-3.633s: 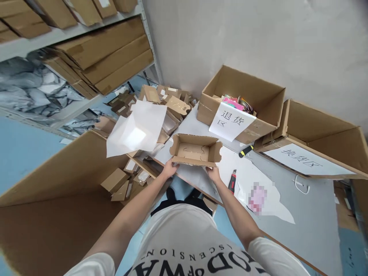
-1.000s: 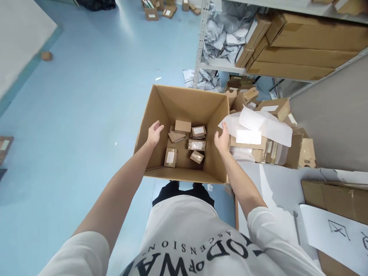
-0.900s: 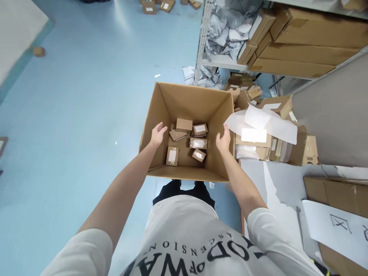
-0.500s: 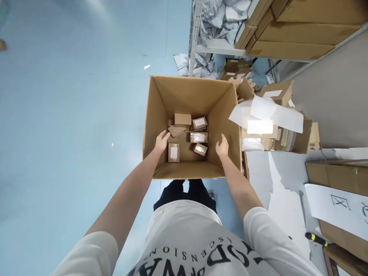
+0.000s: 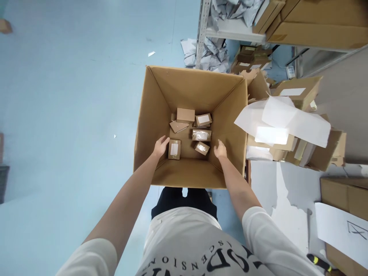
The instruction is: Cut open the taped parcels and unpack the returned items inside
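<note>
A large open cardboard box (image 5: 149, 115) stands on the blue floor in front of me. Several small brown parcels lie on its bottom. Both my arms reach down into it. My left hand (image 5: 161, 146) is open, its fingers right beside a small upright parcel with a white label (image 5: 174, 149). My right hand (image 5: 220, 150) is open and empty, just right of a small taped parcel (image 5: 202, 148). Further in lie a clear-wrapped parcel (image 5: 201, 135) and a plain carton (image 5: 185, 114).
A heap of flattened cartons with white paper sheets (image 5: 283, 122) lies right of the box on a grey table (image 5: 284, 191). Metal shelving (image 5: 202, 34) with long cartons and grey mailer bags stands behind. A labelled carton (image 5: 345, 222) sits lower right.
I turned from the table, where I held a folded carton tray, to the big floor box. Both hands have since sunk deeper inside, toward the small parcels.
</note>
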Action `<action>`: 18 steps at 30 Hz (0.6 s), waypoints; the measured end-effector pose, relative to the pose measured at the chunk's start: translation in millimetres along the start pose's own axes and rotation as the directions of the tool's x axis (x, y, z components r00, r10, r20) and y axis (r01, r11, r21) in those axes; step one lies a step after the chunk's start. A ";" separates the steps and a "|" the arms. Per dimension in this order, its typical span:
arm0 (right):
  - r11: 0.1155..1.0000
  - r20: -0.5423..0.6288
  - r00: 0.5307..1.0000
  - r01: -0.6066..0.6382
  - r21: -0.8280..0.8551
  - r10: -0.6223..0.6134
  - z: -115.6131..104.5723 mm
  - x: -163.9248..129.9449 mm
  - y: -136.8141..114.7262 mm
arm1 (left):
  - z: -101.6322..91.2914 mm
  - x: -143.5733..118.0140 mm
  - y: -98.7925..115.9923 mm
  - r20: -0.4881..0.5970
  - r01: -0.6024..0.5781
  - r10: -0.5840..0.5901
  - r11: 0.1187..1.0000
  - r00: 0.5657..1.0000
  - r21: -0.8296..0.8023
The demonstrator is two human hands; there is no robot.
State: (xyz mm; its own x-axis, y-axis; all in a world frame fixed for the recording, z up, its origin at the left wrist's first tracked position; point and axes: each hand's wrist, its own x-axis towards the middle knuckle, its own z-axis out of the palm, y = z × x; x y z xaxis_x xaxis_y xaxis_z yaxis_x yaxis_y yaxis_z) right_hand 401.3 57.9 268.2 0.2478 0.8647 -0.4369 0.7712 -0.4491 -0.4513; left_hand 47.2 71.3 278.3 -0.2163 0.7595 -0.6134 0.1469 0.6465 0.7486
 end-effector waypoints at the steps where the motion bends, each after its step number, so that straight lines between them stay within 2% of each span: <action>1: 1.000 0.023 1.000 -0.007 -0.007 0.007 3.9 5.1 4.2 | 2.8 2.0 -4.8 -0.010 0.014 -0.014 1.000 1.000 0.011; 6: 0.997 0.141 0.989 -0.042 -0.058 0.050 27.9 25.9 19.3 | 12.1 12.0 -31.0 -0.070 0.078 -0.074 0.995 0.995 0.060; 10: 0.995 0.194 0.977 -0.077 -0.065 0.088 55.4 36.7 15.4 | 14.7 22.0 -47.3 -0.074 0.126 -0.117 0.983 0.990 0.133; 14: 0.993 0.262 0.959 -0.115 0.001 0.110 95.5 46.5 0.8 | 16.3 44.3 -65.0 -0.076 0.178 -0.167 0.966 0.983 0.187; 18: 0.990 0.288 0.953 -0.123 0.065 0.099 148.4 58.2 -11.8 | 15.0 81.6 -90.8 -0.059 0.230 -0.223 0.950 0.973 0.209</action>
State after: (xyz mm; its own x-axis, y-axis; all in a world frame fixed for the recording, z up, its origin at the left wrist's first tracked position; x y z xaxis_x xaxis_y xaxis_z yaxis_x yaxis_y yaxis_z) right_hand 319.7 80.1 132.6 0.1440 0.7145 -0.6847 0.6949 -0.5656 -0.4441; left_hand 30.6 75.7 156.5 -0.2999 0.5907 -0.7491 0.2912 0.8044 0.5178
